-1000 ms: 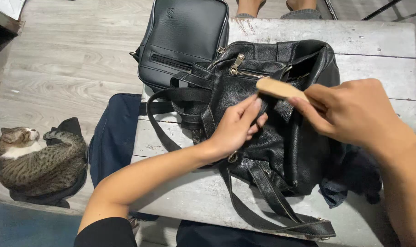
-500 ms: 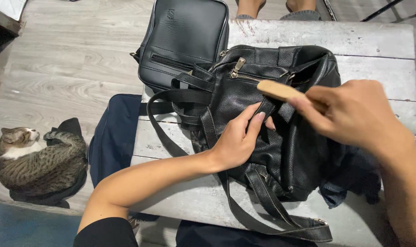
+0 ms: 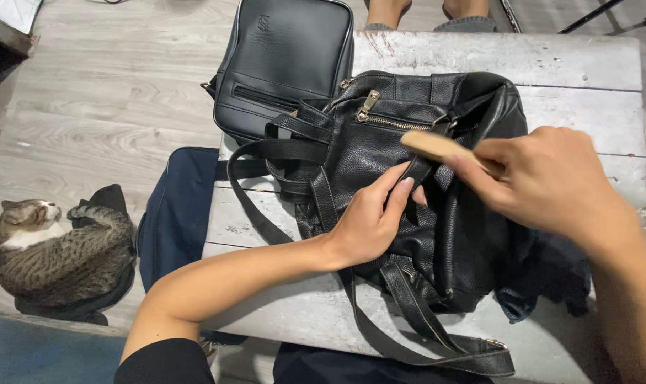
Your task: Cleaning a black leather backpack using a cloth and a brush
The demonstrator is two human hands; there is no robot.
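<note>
A black leather backpack (image 3: 380, 146) lies on a worn white wooden table (image 3: 572, 67), its straps trailing toward the near edge. My left hand (image 3: 369, 217) presses on the front of the backpack, fingers pinching a strap or flap near its middle. My right hand (image 3: 550, 178) grips a wooden-backed brush (image 3: 429, 144) and holds it against the bag just under the gold zipper (image 3: 369, 103).
A second black leather bag (image 3: 284, 57) rests at the table's far left corner. A tabby cat (image 3: 52, 252) lies on the wood floor to the left. Dark blue cloth (image 3: 177, 213) hangs beside the table. Another person's feet (image 3: 436, 11) show at the far edge.
The backpack has shifted slightly toward me and my left hand has moved from an open touch to gripping the strap. The brush has stayed almost in place.
</note>
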